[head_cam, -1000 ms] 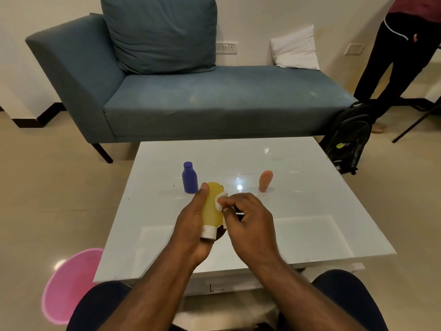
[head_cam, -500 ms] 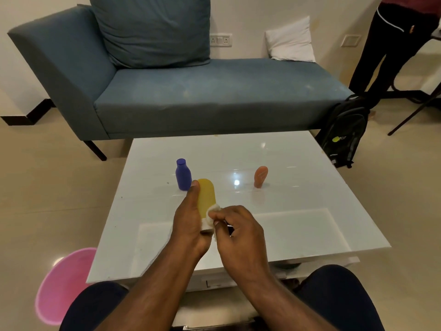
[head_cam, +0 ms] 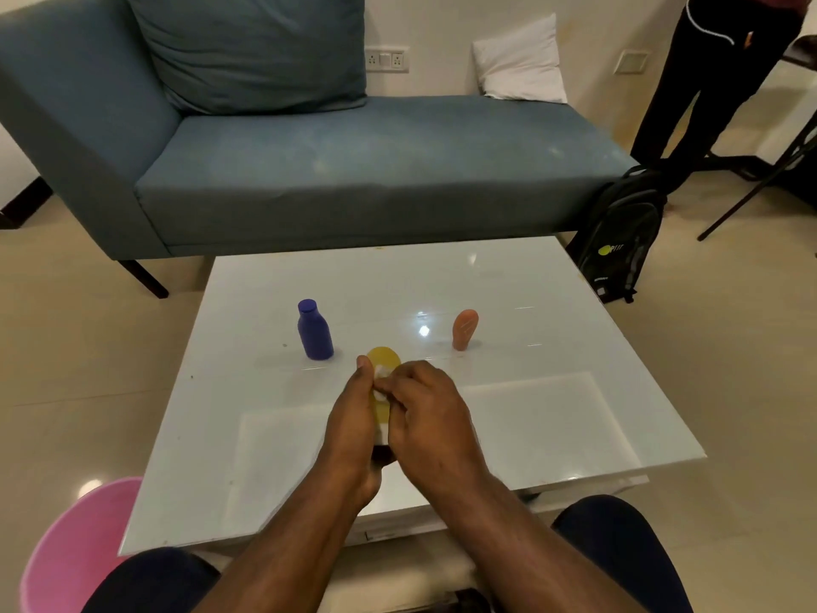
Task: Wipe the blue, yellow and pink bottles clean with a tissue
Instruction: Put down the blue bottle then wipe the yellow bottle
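My left hand (head_cam: pixel 351 418) grips the yellow bottle (head_cam: pixel 383 359), holding it cap-down above the white table (head_cam: pixel 552 391). My right hand (head_cam: pixel 426 413) pinches a small white tissue (head_cam: pixel 380 373) and presses it against the bottle's side, covering most of the bottle. The blue bottle (head_cam: pixel 314 331) stands upright on the table just left of and behind my hands. The pink bottle (head_cam: pixel 464 328) stands upright to the right, apart from both hands.
A blue sofa (head_cam: pixel 353 170) runs along the table's far side. A pink bin (head_cam: pixel 75 550) sits on the floor at the lower left. A black backpack (head_cam: pixel 619 232) leans by the sofa's right end, and a person's legs (head_cam: pixel 689 95) stand beyond it.
My right hand slid the tissue down the yellow bottle toward the cap, then back up toward its upper part. The camera view dipped slightly. The blue and pink bottles stayed put.
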Motion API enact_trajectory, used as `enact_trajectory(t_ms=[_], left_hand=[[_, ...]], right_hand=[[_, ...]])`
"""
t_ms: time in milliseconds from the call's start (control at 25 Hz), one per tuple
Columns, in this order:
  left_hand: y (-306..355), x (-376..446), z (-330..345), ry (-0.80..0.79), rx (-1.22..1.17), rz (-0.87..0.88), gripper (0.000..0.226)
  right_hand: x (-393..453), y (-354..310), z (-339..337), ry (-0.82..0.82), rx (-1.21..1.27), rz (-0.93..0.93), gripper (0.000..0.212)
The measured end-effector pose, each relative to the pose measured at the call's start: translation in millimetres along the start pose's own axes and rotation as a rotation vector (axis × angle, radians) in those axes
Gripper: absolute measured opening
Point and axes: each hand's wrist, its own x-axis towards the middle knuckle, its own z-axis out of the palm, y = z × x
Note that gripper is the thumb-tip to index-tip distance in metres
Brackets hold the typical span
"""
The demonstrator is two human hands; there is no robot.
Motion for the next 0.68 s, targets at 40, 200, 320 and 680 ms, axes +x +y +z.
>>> enact_trajectory(t_ms=[40, 200, 320, 680], left_hand=[[-3.9, -0.9, 3.4, -0.003, 0.07, 0.0, 0.053], [-1.1, 3.3, 7.2, 0.013, 0.19, 0.003, 0.064], [4.1, 7.2, 5.9, 0.019, 0.205, -0.008, 0.061], [5.8, 17.3, -0.5, -0.003, 0.085, 0.002, 0.05]], right_hand=[[13.3, 7.3, -1.7, 0.009, -0.027, 0.013, 0.023], [33.7, 10.5, -11.7, -0.058, -0.098, 0.021, 0.03], [22.3, 1.4, -11.6, -0.147, -0.136, -0.06, 0.036], [2.5, 9.2, -0.7, -0.088, 0.057, 0.041, 0.032]])
